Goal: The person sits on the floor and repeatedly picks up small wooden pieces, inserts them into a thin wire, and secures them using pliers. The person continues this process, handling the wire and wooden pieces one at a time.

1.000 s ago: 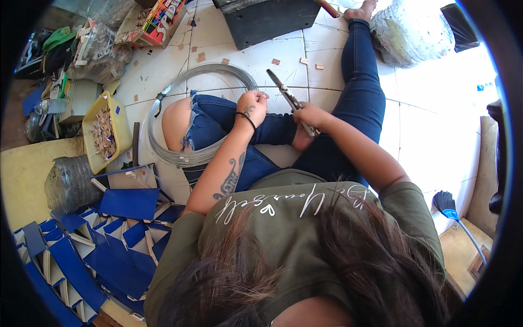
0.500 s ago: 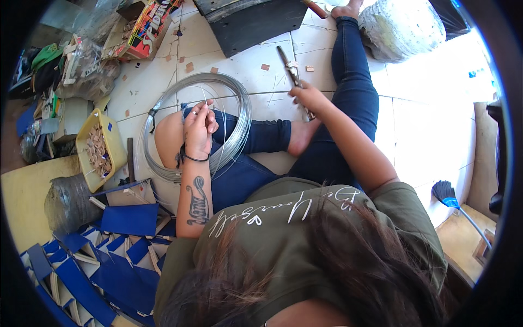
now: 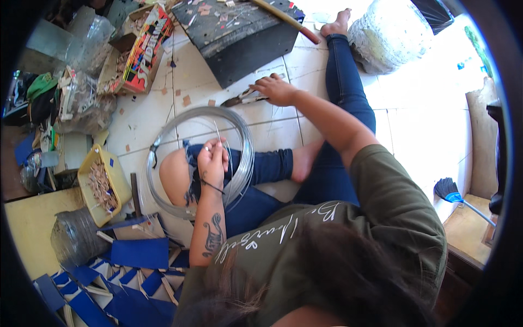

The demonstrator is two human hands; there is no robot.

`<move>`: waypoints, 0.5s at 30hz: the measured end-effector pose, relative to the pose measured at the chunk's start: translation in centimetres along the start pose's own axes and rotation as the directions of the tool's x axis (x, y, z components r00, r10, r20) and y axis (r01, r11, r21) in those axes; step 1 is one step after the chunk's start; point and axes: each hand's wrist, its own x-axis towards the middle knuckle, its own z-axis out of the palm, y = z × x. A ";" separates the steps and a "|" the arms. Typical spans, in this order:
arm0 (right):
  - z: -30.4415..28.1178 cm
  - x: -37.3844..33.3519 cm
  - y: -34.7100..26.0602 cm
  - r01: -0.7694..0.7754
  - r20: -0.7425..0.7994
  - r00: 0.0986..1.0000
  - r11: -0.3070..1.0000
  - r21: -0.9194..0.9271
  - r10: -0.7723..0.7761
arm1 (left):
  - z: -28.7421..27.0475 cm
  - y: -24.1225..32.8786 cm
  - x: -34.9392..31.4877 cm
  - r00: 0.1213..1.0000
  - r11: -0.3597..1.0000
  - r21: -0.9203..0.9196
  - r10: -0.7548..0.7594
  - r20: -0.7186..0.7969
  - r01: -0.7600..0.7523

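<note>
My left hand (image 3: 213, 156) is closed with a short end of thin metal wire (image 3: 217, 129) pinched between the fingers, pointing up and away. The wire coil (image 3: 245, 126), a wide silver ring tied at its left side, rests around my bent left knee, and my left hand is inside the ring. Farther off, my right hand (image 3: 277, 90) reaches over the floor beyond the coil, its fingers on the handles of long metal pliers (image 3: 248, 98). The dark tip of the pliers points left, close to the coil's far edge. Part of their handles is hidden under the fingers.
A black box (image 3: 239, 49) stands ahead, with a wooden-handled tool (image 3: 289, 22) on top. Left are a yellow basket (image 3: 121, 182) of small wood pieces, a printed carton (image 3: 147, 54) and blue-covered pieces (image 3: 139, 253). A wrapped white bundle (image 3: 389, 38) and broom (image 3: 448, 191) lie right.
My right hand has swung forward and left with the pliers, which have turned from upright to nearly sideways. My left hand still pinches the wire. The view has tilted, showing more of the black box.
</note>
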 end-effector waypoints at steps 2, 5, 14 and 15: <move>0.8 1.9 -0.4 -0.047 -0.017 0.999 0.999 0.004 0.047 | 0.2 0.2 0.0 1.000 1.000 0.014 -0.015 -0.006 0.015; 1.7 3.0 -1.1 -0.177 -0.091 0.978 0.980 0.088 0.185 | 0.3 0.5 0.1 0.999 0.999 -0.011 -0.037 0.003 0.037; 3.3 -4.9 10.5 -0.816 -0.354 0.394 0.500 0.291 0.848 | 0.4 0.7 0.1 0.995 0.993 -0.074 -0.091 0.050 0.094; 3.3 -6.2 12.0 -0.810 -0.346 0.434 0.529 0.254 0.832 | 0.5 0.7 0.2 0.993 0.992 -0.063 -0.108 0.046 0.111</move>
